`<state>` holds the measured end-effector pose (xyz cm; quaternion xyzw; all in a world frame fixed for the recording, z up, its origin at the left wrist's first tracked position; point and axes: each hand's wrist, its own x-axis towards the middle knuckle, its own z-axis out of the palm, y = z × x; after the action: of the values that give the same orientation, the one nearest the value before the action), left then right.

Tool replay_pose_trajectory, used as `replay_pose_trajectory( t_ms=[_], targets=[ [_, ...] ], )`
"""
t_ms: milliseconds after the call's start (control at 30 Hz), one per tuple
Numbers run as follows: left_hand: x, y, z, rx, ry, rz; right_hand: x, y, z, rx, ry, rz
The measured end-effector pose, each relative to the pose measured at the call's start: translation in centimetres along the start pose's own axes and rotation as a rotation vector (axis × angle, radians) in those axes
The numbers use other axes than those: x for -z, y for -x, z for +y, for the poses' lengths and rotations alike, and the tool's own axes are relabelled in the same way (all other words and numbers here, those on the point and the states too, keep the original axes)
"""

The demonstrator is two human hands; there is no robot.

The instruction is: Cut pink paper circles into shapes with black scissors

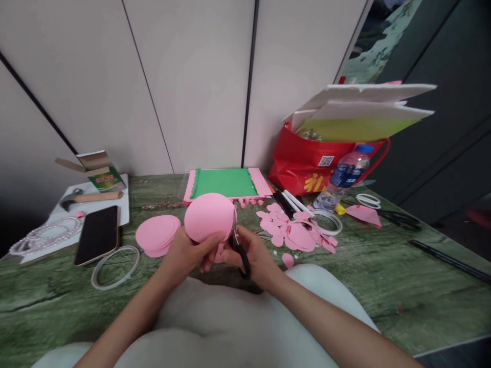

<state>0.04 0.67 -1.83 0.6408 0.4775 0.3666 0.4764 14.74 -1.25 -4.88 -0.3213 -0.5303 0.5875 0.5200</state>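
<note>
My left hand [187, 255] pinches a round pink paper disc [209, 217] by its lower edge and holds it up in front of me. Black-handled scissors [242, 255] are in my right hand [255, 255], their blades at the disc's right edge. Left of my hands, a stack of pink paper circles [157, 232] lies on the green wood-grain table [422, 286]. To the right is a pile of pink paper scraps [297, 230]. Part of the pink paper below the disc is hidden by my fingers.
Behind my hands lie green and pink sheets [224, 183]. At left are a phone [98, 235], a tape roll [115, 267], a hammer [92, 197], beads [46, 236] and an open box [105, 179]. A red bag [295, 158] and water bottle [345, 176] stand at right.
</note>
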Motion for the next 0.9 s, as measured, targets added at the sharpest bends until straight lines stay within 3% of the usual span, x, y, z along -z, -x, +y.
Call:
replay_pose_trajectory(
  t_ms=[233,467,733,900],
  targets=[
    [0.11,-0.01,0.02,0.011,0.002,0.0,-0.1,0.04,0.02,0.0,-0.017,-0.029],
    [0.17,-0.03,0.04,-0.003,0.013,-0.011,0.19,-0.03,0.4,-0.021,0.011,0.026],
    [0.26,-0.26,0.06,-0.025,0.115,-0.081,0.25,-0.08,0.63,-0.06,-0.036,0.019],
    [0.26,-0.4,0.04,-0.029,0.117,-0.017,0.17,0.03,0.54,-0.061,-0.024,0.008]
  ],
)
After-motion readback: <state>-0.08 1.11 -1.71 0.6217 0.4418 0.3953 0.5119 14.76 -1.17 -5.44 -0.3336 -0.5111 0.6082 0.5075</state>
